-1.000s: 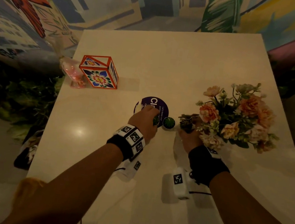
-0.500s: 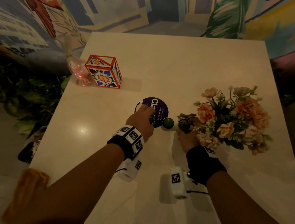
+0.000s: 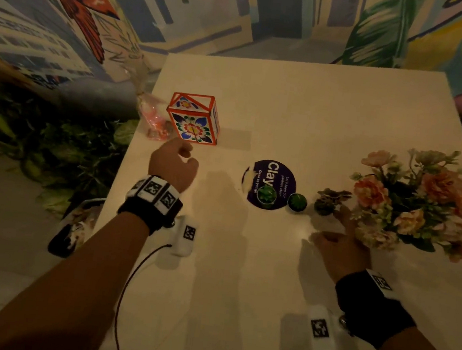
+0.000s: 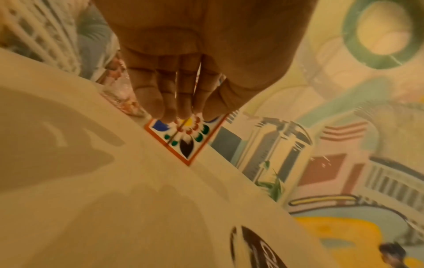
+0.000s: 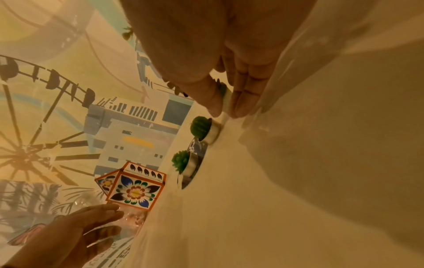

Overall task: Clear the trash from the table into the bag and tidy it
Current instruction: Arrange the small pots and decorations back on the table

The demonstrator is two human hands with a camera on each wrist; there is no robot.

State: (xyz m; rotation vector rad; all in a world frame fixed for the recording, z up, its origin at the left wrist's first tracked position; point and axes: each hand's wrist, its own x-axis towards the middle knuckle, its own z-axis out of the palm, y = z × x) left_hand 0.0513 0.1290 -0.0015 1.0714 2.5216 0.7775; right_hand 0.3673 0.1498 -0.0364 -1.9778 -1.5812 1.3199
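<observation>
Nearest, the right hand [image 3: 336, 250] rests on the table [image 3: 238, 305] with fingers straight and relaxed, holding nothing; its tips are at or just beside a small dark potted plant [image 3: 329, 199], next to the flower bouquet [image 3: 416, 201]. To the left stand two little green cactus pots [image 3: 297, 202], one on the purple round sticker [image 3: 273, 184], the other just right of it. Farther left, the left hand [image 3: 173, 162] hovers with loosely extended fingers, empty, just short of the patterned cube box [image 3: 193, 118]. The clear plastic bag [image 3: 151, 117] lies beside that box at the table's left edge, pink scraps inside. Loose trash seems already gathered; what is left looks like arranging the decorations and dealing with the bag.
</observation>
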